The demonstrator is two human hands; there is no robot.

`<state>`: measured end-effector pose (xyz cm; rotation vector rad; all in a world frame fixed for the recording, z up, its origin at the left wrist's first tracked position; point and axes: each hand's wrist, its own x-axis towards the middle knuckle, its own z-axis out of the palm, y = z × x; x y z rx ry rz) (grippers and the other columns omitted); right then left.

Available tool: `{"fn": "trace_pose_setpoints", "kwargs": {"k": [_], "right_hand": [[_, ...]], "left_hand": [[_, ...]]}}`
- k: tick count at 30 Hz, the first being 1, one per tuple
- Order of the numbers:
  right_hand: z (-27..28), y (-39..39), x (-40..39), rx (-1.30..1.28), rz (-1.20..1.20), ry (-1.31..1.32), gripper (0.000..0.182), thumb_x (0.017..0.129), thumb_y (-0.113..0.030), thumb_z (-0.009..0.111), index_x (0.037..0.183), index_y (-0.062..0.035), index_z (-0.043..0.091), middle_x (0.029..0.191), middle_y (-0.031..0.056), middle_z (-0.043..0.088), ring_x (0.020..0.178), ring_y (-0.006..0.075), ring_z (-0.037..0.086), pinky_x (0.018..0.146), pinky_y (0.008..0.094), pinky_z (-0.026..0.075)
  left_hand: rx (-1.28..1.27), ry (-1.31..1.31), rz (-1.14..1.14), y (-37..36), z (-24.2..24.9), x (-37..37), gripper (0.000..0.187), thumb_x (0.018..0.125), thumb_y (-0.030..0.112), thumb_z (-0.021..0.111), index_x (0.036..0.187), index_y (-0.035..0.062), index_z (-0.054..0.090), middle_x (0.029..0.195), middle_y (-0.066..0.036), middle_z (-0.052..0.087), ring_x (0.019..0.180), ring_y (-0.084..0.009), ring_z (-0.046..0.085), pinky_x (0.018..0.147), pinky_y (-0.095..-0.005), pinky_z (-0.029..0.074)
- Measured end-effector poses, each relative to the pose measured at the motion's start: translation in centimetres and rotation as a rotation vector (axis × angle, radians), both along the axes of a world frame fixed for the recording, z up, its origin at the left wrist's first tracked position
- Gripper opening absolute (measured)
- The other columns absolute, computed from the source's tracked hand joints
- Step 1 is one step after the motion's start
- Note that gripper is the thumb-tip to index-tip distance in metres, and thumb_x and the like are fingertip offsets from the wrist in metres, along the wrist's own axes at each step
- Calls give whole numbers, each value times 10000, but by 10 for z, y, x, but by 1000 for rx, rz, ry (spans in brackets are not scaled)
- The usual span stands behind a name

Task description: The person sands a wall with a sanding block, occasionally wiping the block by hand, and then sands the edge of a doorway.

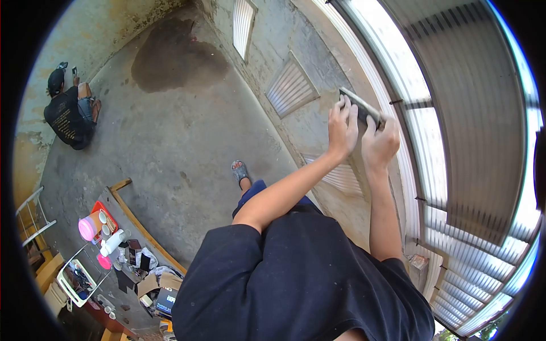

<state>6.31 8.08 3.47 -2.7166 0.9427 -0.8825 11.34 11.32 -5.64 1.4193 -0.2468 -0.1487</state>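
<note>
My left hand (343, 131) and my right hand (380, 145) both grip a sanding block (362, 105), long and flat with a dark back and a pale edge. The block lies tilted against the upper part of the grey plastered wall (324, 62), to the right. My left fingers are bent over its far end, while my right fingers close round the near end. Its face toward the wall is hidden. Pale dust coats the fingers of both hands. Just left of the block is a slanted wall opening (292, 88) with ribbed sheet behind it.
A person (71, 113) crouches at the far left wall. A dark wet patch (176, 57) marks the concrete floor. At lower left, a table (145, 227) carries bottles, a red tray (108, 207) and boxes. Translucent ribbed roofing (466, 125) curves along the right.
</note>
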Motion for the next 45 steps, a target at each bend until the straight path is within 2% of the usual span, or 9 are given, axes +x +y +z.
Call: {"fn": "trace_pose_setpoints", "kwargs": {"k": [7,11,13,18,27,32,36,38,45], "right_hand": [[-27,-8,25,-96,100,-23,217,866,-94,724,1029,14,632,972,184,666,886,377,666,772,444,536],[-45,8,-35,-105,88,21,217,861,-93,734,1020,13,630,952,178,666,867,371,672,753,447,536],[-49,21,-49,54,-40,22,217,857,-93,741,1015,4,629,938,176,665,856,373,675,738,454,535],[-63,7,-6,-147,32,-52,208,861,-95,737,1008,-4,621,915,178,652,813,385,668,693,447,535],[-89,22,-66,56,0,15,218,894,-108,700,1045,10,596,938,208,658,836,405,666,702,475,520],[-87,9,-11,112,-26,104,249,901,-93,685,1094,23,577,865,243,668,812,433,663,710,492,524],[-89,19,-68,192,-106,122,218,911,-93,683,1084,18,610,846,255,683,806,422,678,702,483,525],[-96,18,-90,35,15,64,217,909,-87,675,1093,24,646,875,255,692,827,416,681,719,480,528],[-94,5,2,0,102,45,247,893,-82,666,1105,44,648,880,238,686,834,405,669,747,490,525]], "left_hand": [[84,-48,124,-4,-15,38,362,1043,228,511,983,-56,728,1077,-229,652,1018,-401,576,929,-459,459],[30,-64,13,7,-36,-23,350,1034,201,513,1122,-83,697,1211,-255,645,1109,-418,573,994,-454,451],[42,-83,12,8,-36,-24,358,1032,195,511,1160,-93,679,1236,-261,640,1126,-425,569,1011,-453,446],[158,-65,44,-3,-42,19,377,1022,172,504,1229,-109,645,1271,-270,636,1148,-440,565,1035,-463,435],[105,74,-147,19,-41,-26,379,1044,222,508,1204,-85,660,1141,-253,694,1092,-412,598,988,-436,456],[202,52,0,6,-48,15,357,993,265,617,1106,-57,719,1096,-240,710,1074,-387,622,943,-436,488],[123,106,51,10,-57,-41,370,944,289,688,1063,-59,731,1072,-251,712,1073,-376,638,925,-430,504],[79,51,11,10,-59,-57,369,915,286,722,1047,-57,737,1056,-271,708,1086,-378,645,923,-419,510],[219,107,105,-3,-40,36,349,899,265,713,1025,-59,737,974,-208,743,951,-364,694,895,-412,523]]}}
